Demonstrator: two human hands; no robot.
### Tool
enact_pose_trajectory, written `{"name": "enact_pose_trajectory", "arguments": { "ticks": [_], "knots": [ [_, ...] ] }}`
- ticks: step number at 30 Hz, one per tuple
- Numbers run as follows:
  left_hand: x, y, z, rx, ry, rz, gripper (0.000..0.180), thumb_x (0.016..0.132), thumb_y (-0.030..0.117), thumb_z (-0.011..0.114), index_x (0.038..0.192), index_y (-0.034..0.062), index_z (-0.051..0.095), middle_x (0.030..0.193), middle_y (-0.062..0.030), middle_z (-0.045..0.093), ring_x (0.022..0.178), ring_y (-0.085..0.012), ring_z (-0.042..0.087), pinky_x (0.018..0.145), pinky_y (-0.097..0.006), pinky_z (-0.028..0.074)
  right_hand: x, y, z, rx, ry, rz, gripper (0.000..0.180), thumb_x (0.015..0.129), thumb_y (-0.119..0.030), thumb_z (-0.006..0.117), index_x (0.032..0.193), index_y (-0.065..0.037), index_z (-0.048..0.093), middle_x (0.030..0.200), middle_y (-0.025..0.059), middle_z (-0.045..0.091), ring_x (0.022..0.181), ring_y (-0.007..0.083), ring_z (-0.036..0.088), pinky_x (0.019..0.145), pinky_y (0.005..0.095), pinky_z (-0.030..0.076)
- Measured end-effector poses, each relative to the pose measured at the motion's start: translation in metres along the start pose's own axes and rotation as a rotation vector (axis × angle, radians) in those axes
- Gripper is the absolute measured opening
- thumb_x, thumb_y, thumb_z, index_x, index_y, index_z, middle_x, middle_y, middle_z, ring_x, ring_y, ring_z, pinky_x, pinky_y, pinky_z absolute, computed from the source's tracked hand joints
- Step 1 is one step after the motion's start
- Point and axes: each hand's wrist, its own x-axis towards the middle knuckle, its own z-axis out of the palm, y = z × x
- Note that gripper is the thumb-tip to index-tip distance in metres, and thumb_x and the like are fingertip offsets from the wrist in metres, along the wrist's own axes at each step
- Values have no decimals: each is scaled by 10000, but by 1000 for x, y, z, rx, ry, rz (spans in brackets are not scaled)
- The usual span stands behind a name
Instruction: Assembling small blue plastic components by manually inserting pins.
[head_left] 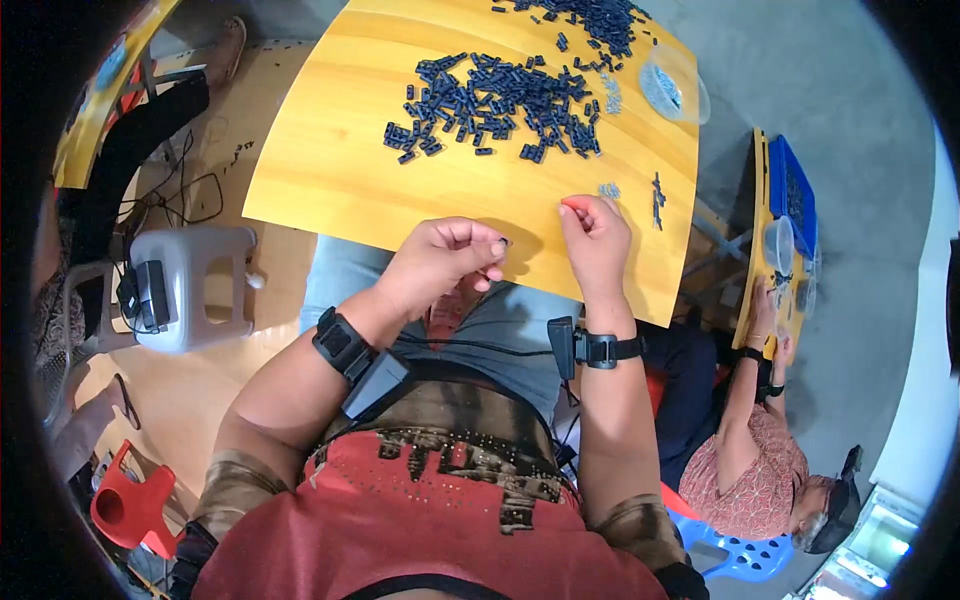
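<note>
Here's the left hand [452, 252], on the near side of the dark heap [490, 100], fingers pinching a small black piece [503, 242]! The right hand [600, 240], nearer and rightward of that heap, brings fingertips together; can't tell if they're gripping anything. Silver bits [609, 190] sit on the tabletop [330, 170], near-right of the heap.

Matt dark plastic pieces [485, 97], smooth wood-grained tabletop [330, 150], plastic stool [195, 285]

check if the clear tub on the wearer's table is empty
Not empty: small pale blue pieces show inside the clear tub; exactly how full, I cannot tell.
</note>
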Motion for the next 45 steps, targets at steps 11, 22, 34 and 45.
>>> {"name": "enact_pose_trajectory", "arguments": {
  "ticks": [11,22,34,45],
  "knots": [
    [0,1,2,37,-10,4,187,907,163,642,1005,3,639,877,-32,655,769,-109,641,654,-228,533,-15,-21,-15,532,-38,358,88,854,-68,676,925,-16,672,818,-25,640,692,31,518,643,190,429],
    [-2,-2,4,96,-8,39,159,887,74,648,1026,-2,639,829,-48,664,701,-92,623,647,-220,524,-28,-44,-20,545,-193,329,76,861,-60,664,927,-22,665,811,-34,626,690,25,513,630,190,423],
    [-8,-4,10,190,-41,88,153,876,55,657,1019,1,652,839,-19,666,734,-79,617,675,-225,516,-46,-69,-15,392,-161,150,51,821,-34,672,859,1,668,763,25,639,656,72,565,604,221,457],
    [-18,-4,15,255,-69,166,139,892,89,641,1000,3,642,714,-12,643,527,-49,573,405,-181,429,-54,-77,-17,253,-169,23,52,799,-19,678,844,1,661,743,64,625,630,109,583,581,231,460]
  ]
}}
